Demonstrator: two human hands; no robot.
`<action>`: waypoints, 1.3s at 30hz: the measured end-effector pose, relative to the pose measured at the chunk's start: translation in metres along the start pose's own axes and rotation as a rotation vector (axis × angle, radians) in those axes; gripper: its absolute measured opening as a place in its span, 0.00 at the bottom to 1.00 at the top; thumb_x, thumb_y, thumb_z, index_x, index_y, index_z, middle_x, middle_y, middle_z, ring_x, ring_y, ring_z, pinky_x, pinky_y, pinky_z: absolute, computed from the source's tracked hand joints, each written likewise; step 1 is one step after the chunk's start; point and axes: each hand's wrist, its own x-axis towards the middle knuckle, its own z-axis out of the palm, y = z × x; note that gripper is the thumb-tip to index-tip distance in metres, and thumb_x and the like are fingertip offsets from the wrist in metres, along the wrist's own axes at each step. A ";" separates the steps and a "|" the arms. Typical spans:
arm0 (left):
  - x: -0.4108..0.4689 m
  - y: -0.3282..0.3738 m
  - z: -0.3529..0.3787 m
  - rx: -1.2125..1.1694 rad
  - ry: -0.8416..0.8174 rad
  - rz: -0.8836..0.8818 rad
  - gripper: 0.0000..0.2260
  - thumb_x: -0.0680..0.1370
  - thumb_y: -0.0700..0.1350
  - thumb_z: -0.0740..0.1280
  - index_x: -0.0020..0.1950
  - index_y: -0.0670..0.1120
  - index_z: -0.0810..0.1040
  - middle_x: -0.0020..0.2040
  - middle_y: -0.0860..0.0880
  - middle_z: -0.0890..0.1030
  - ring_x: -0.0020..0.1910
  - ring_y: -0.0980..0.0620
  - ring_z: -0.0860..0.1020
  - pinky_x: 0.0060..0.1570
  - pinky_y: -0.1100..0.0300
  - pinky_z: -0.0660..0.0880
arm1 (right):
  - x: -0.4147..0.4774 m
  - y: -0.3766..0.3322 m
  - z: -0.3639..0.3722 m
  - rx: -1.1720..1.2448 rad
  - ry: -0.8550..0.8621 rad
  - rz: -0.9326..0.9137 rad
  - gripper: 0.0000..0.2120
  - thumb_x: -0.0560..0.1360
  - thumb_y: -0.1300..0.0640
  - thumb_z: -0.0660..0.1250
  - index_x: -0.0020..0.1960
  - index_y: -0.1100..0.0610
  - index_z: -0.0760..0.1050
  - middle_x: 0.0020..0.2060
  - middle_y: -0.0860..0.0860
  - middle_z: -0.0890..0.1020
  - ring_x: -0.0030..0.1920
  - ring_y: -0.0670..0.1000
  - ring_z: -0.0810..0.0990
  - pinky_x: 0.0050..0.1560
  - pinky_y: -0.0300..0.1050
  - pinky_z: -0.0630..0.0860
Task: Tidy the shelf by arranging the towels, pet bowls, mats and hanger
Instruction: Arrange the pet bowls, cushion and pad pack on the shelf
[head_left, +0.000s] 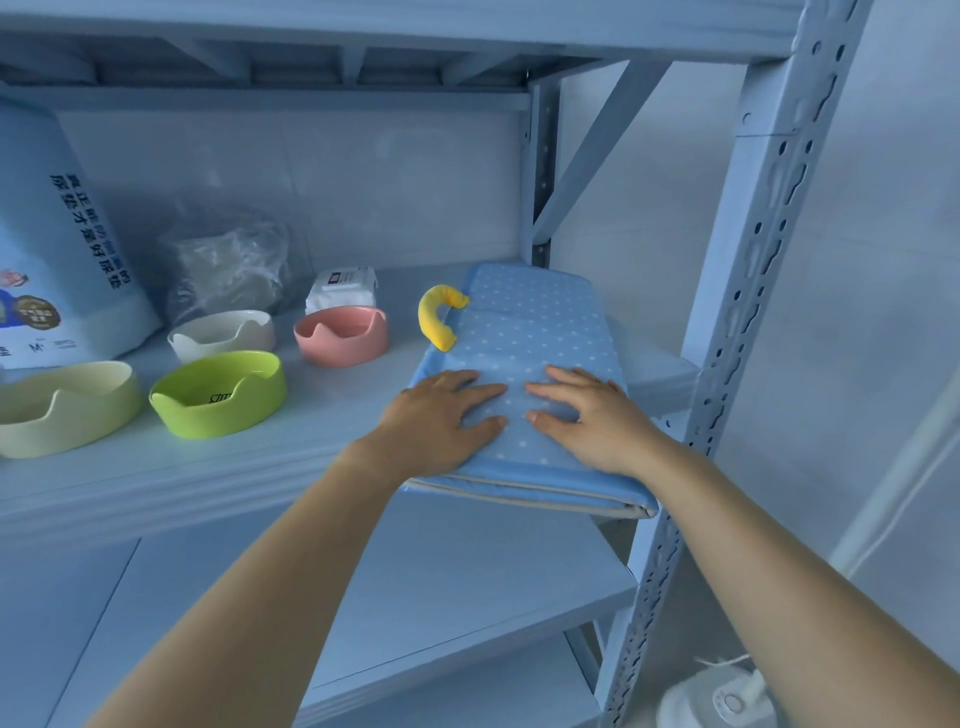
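Mat: one folded mat (524, 332) is seen at centre right of the frame. It is light blue with small white dots, and a pale grey layer shows along its near edge.
Yellow loop: one padded yellow loop (435, 317) is attached at the mat's left edge, toward the far end.
Mat's place: it is laid on the shelf (208, 467) at the right end, close to the perforated upright post (748, 291). Its near end juts past the shelf's front edge.
Left hand: the left hand (441, 415) is laid palm down on the near part of the mat, fingers straight and slightly spread.
Right hand: the right hand (592, 415) is laid flat just beside it in the same way, and nothing is pinched.
Pet bowls: four are counted at left of the frame — a white bowl (223, 335), a pink bowl (340, 335), a lime green bowl (218, 395) and a pale yellow-green bowl (62, 408). All stand apart from the mat.
Behind the bowls: one printed bag (47, 249), one clear plastic-wrapped bundle (228, 260) and one white packet (341, 288) are seen.
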 end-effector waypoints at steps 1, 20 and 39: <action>-0.001 0.001 0.000 0.017 -0.006 -0.001 0.22 0.77 0.62 0.55 0.72 0.64 0.60 0.75 0.56 0.57 0.74 0.56 0.55 0.72 0.58 0.53 | -0.002 -0.002 -0.003 0.027 0.031 -0.019 0.20 0.76 0.45 0.63 0.67 0.45 0.71 0.72 0.46 0.65 0.73 0.46 0.59 0.72 0.44 0.54; -0.046 -0.031 -0.001 -0.139 0.114 0.295 0.35 0.67 0.68 0.44 0.67 0.56 0.72 0.70 0.50 0.69 0.70 0.53 0.64 0.69 0.63 0.56 | -0.063 -0.056 -0.001 -0.148 -0.096 0.044 0.33 0.71 0.32 0.56 0.72 0.45 0.62 0.74 0.42 0.57 0.74 0.43 0.54 0.71 0.38 0.50; -0.040 0.003 -0.001 -0.053 -0.009 0.196 0.28 0.74 0.67 0.58 0.71 0.58 0.65 0.75 0.53 0.60 0.74 0.55 0.55 0.72 0.62 0.49 | -0.064 -0.013 -0.013 -0.151 -0.137 -0.057 0.41 0.66 0.48 0.73 0.74 0.46 0.58 0.75 0.41 0.54 0.73 0.39 0.50 0.73 0.37 0.47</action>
